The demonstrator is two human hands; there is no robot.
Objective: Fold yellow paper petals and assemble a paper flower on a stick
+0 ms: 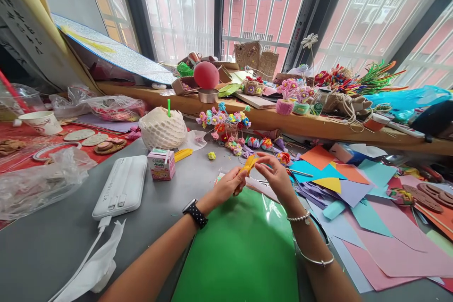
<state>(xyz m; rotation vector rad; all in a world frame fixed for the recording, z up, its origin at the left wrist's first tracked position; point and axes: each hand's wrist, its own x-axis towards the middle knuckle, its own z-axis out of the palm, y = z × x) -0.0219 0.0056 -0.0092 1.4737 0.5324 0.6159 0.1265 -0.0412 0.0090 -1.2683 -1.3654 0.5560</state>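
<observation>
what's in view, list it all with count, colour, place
yellow piece: one, yellow, centre
green sheet: one, green, foreground
table: one, grey, foreground
power bank: one, white, left
carton: one, pink, by power bank
netted round thing: one, white, behind carton
windows: several, dark-framed, back
ledge: one, brown, below windows
ball: one, red, above ledge
craft flowers: many, mixed, mid-back
paper sheets: many, mixed, right
fuzzy stems: many, mixed, right ledge
cup: one, white, far left
smaller clutter: uncountable, mixed, throughout
watch: one, black, left wrist
bracelets: two, silver, right arm
left hand: one, gripping yellow piece
right hand: one, at yellow piece
</observation>
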